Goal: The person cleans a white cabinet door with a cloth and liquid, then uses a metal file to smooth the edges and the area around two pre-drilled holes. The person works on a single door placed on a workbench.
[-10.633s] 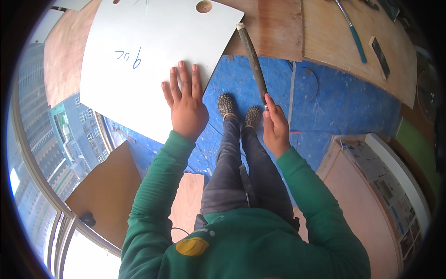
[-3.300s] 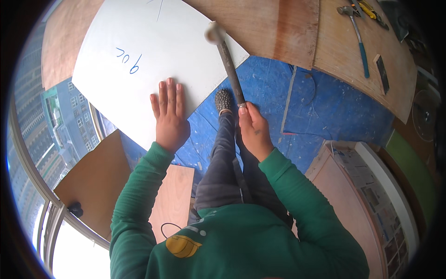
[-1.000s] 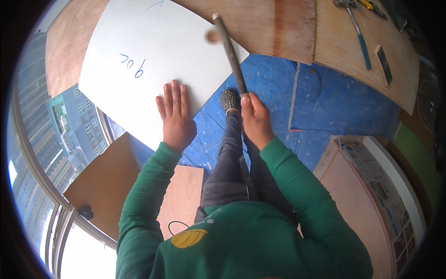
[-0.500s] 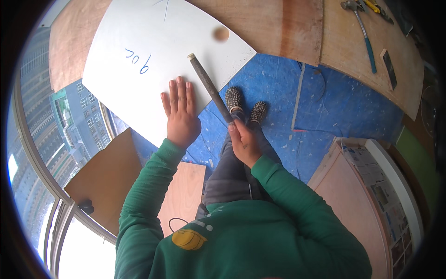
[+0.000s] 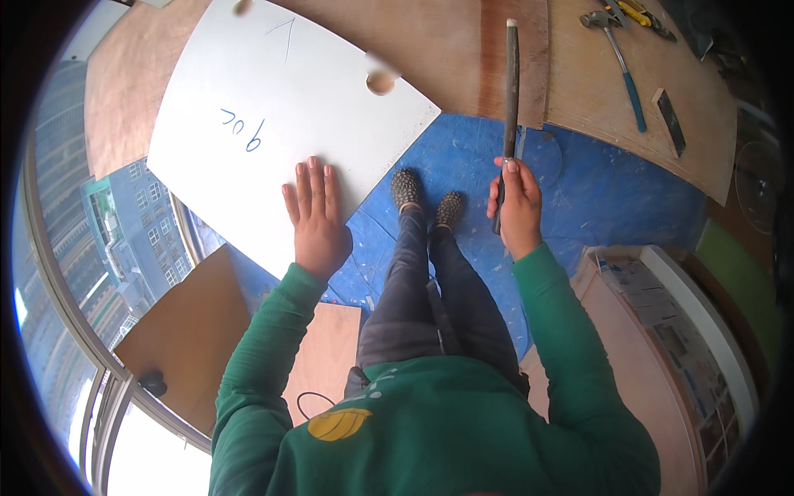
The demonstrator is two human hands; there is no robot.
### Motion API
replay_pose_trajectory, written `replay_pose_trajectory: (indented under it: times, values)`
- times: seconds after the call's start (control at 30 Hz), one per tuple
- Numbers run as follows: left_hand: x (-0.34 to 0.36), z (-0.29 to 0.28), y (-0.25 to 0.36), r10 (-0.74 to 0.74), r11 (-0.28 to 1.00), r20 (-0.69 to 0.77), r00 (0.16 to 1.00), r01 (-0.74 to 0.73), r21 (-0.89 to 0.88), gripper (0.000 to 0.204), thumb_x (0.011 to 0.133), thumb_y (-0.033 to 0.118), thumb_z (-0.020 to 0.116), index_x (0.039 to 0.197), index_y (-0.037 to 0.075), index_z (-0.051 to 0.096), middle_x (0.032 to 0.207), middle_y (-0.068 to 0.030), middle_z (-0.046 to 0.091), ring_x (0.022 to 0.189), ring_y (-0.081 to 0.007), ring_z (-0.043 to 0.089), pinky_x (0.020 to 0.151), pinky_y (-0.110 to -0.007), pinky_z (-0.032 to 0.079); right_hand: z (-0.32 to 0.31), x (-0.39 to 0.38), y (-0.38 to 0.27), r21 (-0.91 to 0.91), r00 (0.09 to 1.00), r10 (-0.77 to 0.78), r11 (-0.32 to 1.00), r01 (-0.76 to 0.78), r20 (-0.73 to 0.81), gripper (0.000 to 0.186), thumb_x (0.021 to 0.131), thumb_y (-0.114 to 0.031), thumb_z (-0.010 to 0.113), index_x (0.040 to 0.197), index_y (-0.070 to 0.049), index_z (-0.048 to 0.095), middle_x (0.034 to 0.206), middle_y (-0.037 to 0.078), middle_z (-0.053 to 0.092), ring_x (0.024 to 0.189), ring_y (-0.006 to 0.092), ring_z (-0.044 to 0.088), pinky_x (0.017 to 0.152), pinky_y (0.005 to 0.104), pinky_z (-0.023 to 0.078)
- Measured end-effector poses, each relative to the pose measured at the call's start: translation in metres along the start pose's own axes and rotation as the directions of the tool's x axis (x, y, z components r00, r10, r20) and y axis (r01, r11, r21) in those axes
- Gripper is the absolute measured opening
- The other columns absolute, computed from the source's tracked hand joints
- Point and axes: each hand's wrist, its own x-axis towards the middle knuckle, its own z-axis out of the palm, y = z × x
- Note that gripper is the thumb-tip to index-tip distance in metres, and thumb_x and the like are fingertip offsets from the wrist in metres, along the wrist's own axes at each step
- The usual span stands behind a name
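Observation:
My left hand (image 5: 317,219) lies flat with fingers spread on a white panel (image 5: 223,178) marked with blue handwriting. The panel has a round hole (image 5: 380,82) near its far right edge and another hole (image 5: 242,7) at the far side. Out to the right of the panel, my right hand (image 5: 518,202) is closed round the lower part of a dark rod (image 5: 512,91) with a pale tip. The rod stands nearly straight away from me, its tip over the wooden boards, apart from the panel. What kind of tool it is, I cannot tell.
A claw hammer (image 5: 624,70) with a teal handle, a dark flat block (image 5: 670,124) and a yellow-handled tool (image 5: 635,12) lie on the wooden board (image 5: 571,66) at far right. Blue sheeting (image 5: 471,157) covers the floor. A window (image 5: 66,248) is at left, a pinkish box-like piece (image 5: 633,355) at right.
My right hand has swung the rod rightward and away from the panel, from slanting over it to pointing straight out. My left hand stays on the panel. The view has shifted slightly.

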Motion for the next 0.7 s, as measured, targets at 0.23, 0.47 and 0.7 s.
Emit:
replay_pose_trajectory:
  times: [0.23,0.47,0.7]
  values:
    - [0.023,-0.041,0.028,0.001,0.992,-0.076,0.997,-0.011,-0.125,0.106,0.062,-0.004,0.053,0.164,-0.003,0.023,0.173,-0.0239,0.019,0.162,-0.0434,0.008,0.128,-0.062,0.0,-0.072,-0.063,-0.001,-0.151,0.987,0.075,0.984,-0.096,-0.14,0.04,0.113,-0.039,0.048,0.119,-0.002,0.062,0.069,-0.001,0.049,0.051,0.0068,0.045,0.047,0.0255,0.04]
    - [0.117,-0.021,0.08,-0.102,0.992,-0.164,0.981,0.088,-0.088,0.097,0.073,-0.001,0.056,0.165,-0.002,0.023,0.174,-0.022,0.015,0.162,-0.0454,0.007,0.126,-0.066,0.001,-0.109,-0.068,-0.026,-0.224,0.987,0.014,0.973,-0.051,-0.162,0.038,0.112,-0.038,0.049,0.118,-0.003,0.063,0.068,-0.002,0.047,0.051,0.0068,0.043,0.047,0.0262,0.041]
    - [0.164,-0.012,0.101,-0.186,0.982,-0.112,0.976,0.183,-0.037,0.096,0.076,-0.001,0.053,0.166,-0.001,0.019,0.176,-0.0193,0.012,0.162,-0.0449,0.005,0.126,-0.066,0.0,-0.133,-0.014,-0.06,-0.215,0.998,-0.022,0.977,0.007,-0.067,0.032,0.111,-0.037,0.053,0.112,-0.006,0.063,0.067,-0.003,0.048,0.051,0.0067,0.044,0.047,0.0254,0.04]
